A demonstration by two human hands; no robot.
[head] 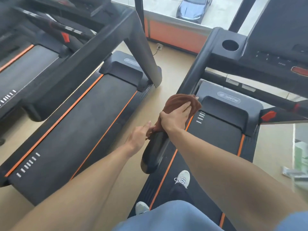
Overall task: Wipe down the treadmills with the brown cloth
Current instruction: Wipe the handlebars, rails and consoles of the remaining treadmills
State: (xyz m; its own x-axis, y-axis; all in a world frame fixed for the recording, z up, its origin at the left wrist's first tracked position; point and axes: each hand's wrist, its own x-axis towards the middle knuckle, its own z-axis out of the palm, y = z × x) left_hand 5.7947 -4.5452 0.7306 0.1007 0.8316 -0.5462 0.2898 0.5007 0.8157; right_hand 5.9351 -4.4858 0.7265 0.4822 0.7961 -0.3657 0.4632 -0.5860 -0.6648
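Cloth [180,104] on handrail [155,150], R hand [175,119] pressing

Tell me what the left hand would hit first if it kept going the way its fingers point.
Most likely the brown cloth draped over the handrail: the left hand points up-right at the cloth's lower end, below the right hand. Depth is unclear.
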